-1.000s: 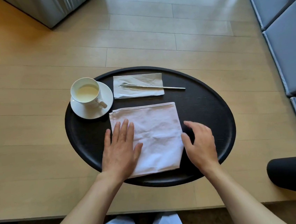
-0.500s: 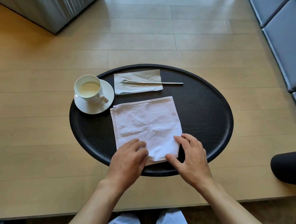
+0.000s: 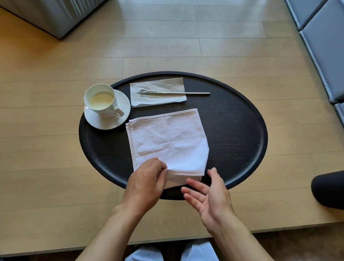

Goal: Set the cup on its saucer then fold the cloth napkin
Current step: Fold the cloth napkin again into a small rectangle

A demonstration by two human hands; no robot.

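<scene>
Head view: cup (image 3: 102,101) on saucer (image 3: 108,118), done; left hand (image 3: 145,181) pinching cloth napkin (image 3: 169,145) near edge, right hand (image 3: 210,192) released, folding unfinished.

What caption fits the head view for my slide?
Cup on saucer; left hand pinches the napkin's near edge, right hand open beside it.

Left hand (image 3: 146,183) pinches the cloth napkin's (image 3: 168,145) near edge; right hand (image 3: 210,193) open.
</scene>
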